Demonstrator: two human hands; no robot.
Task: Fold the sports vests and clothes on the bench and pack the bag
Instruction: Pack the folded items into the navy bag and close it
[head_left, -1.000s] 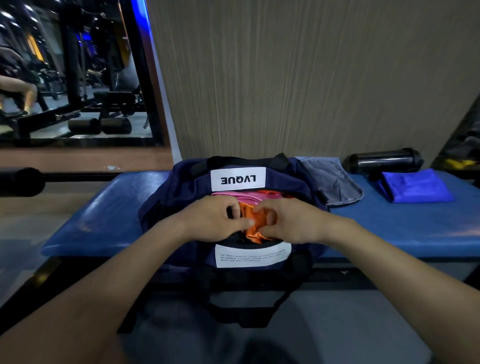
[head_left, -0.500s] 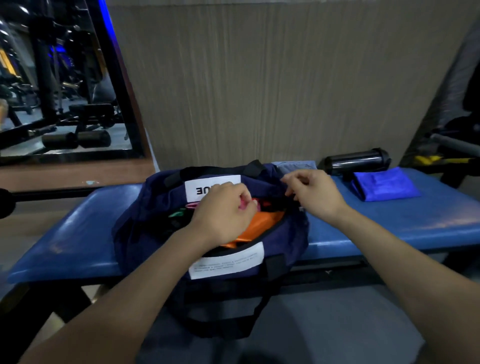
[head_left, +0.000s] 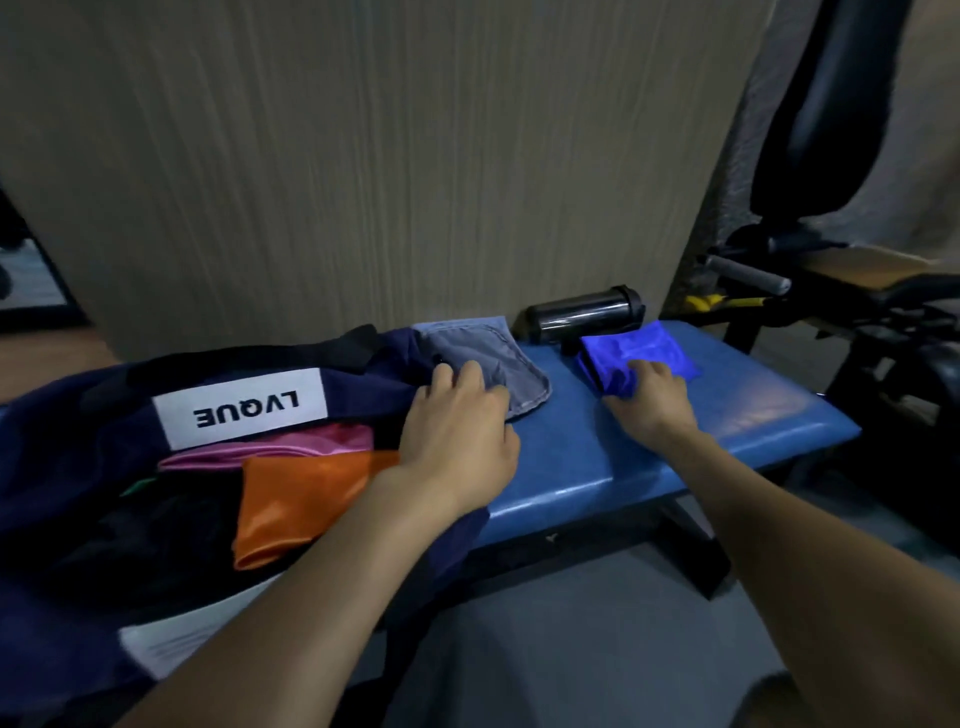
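Note:
A navy duffel bag (head_left: 78, 415) with a white LVQUE label lies open on the left of the blue bench (head_left: 597, 467). Inside it show a folded orange vest (head_left: 296, 499) and a pink vest (head_left: 291, 444). My left hand (head_left: 462, 421) grips the bag's right end, fingers over its grey flap (head_left: 514, 364). To the right, a folded bright blue cloth (head_left: 654, 345) lies on the bench. My right hand (head_left: 649, 395) has its fingers curled on that cloth's near edge, which is bunched under them.
A black bottle (head_left: 587, 314) lies on its side against the wood-panel wall (head_left: 363, 156), just behind the blue cloth. Gym equipment with a black pad (head_left: 831, 114) and a metal bar (head_left: 748, 273) stands beyond the bench's right end. Grey floor lies below.
The view swung right. My right hand left the bag's end and reached the blue cloth. My left hand came out of the bag opening and moved to the bag's right end.

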